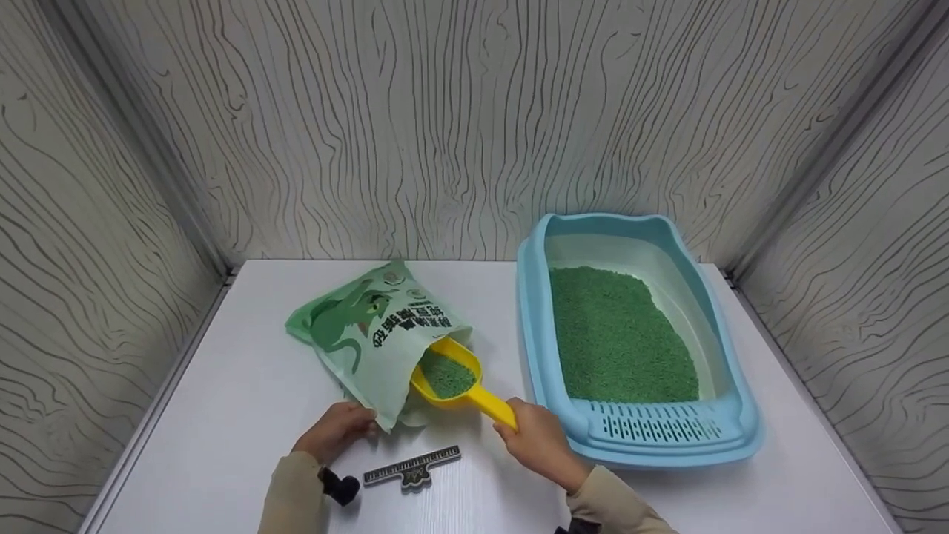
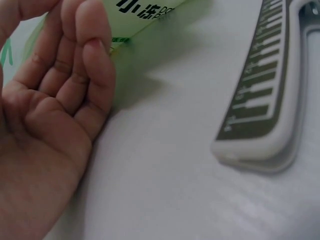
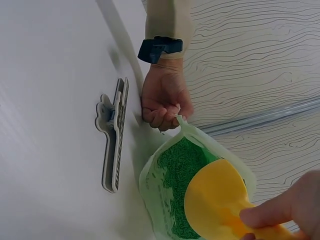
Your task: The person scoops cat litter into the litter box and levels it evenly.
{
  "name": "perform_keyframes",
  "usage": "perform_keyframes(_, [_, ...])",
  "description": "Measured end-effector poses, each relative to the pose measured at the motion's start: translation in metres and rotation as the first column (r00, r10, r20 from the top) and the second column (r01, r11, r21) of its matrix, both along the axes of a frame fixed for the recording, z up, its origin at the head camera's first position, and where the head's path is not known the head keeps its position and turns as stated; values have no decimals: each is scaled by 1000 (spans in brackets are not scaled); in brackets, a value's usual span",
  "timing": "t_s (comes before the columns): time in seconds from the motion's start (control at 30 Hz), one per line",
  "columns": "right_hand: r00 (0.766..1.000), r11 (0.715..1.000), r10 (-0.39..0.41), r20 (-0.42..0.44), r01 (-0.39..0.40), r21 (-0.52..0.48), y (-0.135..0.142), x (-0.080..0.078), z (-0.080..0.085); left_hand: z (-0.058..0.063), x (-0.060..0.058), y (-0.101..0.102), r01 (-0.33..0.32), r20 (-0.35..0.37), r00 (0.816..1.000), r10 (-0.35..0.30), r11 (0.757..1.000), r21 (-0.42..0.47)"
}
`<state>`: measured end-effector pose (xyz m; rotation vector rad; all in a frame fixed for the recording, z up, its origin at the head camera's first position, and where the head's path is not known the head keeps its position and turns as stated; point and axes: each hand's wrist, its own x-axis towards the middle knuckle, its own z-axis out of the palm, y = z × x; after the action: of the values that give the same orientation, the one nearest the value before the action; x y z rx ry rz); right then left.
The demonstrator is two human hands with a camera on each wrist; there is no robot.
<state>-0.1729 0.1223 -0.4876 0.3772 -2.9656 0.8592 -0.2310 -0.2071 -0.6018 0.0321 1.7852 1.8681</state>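
A light green bag (image 1: 385,326) with a cartoon and black lettering lies on the table, its mouth facing the person. My left hand (image 1: 339,430) pinches the near corner of that mouth, its fingers curled in the left wrist view. In my right hand (image 1: 541,441) is the handle of a yellow scoop (image 1: 485,404), whose bowl sits at the bag's mouth. Green pellets (image 1: 447,376) lie in the bowl. More green pellets (image 3: 180,180) show inside the bag in the right wrist view, beside the back of the scoop.
To the right stands a light blue litter box (image 1: 535,326), its floor largely covered with green pellets (image 1: 623,341). A bag clip (image 1: 413,469) with a piano-key pattern lies on the white table (image 1: 222,386), between the hands. Patterned walls (image 1: 415,133) enclose the back and sides.
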Motion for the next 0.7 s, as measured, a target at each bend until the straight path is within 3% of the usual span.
perform_keyframes(0.7, [995, 999, 44, 85, -45, 10, 32, 9, 32, -2, -3, -1, 16, 9, 1000, -16, 1000, -22])
